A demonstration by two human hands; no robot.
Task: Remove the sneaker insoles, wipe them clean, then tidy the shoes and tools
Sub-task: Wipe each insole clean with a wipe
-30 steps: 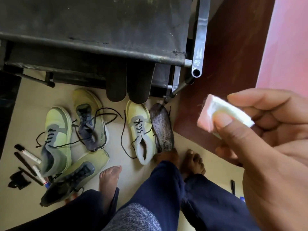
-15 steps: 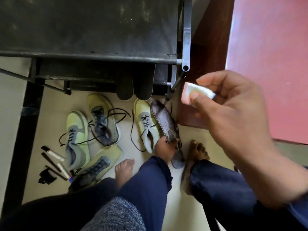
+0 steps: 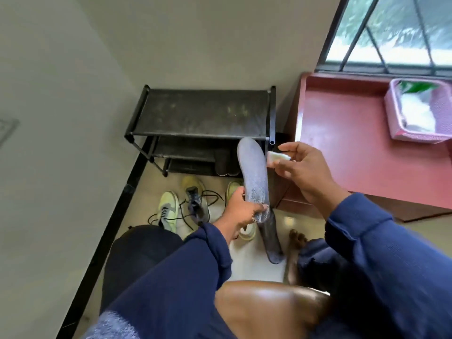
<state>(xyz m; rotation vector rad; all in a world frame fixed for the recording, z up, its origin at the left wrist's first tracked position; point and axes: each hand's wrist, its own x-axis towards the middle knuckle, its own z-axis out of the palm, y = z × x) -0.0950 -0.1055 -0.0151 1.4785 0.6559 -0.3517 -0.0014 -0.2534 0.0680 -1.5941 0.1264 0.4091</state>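
Observation:
My left hand (image 3: 241, 211) grips the heel end of a grey insole (image 3: 254, 172) and holds it upright in front of me. Right beside the insole's upper edge, my right hand (image 3: 303, 170) pinches a small white and pink wipe pad (image 3: 277, 157). A second dark insole (image 3: 271, 238) lies on the floor below, by my bare foot (image 3: 293, 255). Several yellow-green sneakers (image 3: 168, 209) with loose black laces lie on the floor at the left, and one (image 3: 233, 188) is partly hidden behind my left hand.
A black shoe rack (image 3: 203, 113) stands against the wall, with dark insoles leaning at its lower shelf (image 3: 223, 165). A red-brown desk (image 3: 354, 143) at the right carries a pink basket (image 3: 420, 113). My knees fill the foreground. A black skirting runs along the left wall.
My left hand has picked one insole up off the floor and raised it upright. My right hand with the pad has moved beside it. The view has tilted up, showing the rack, wall and desk.

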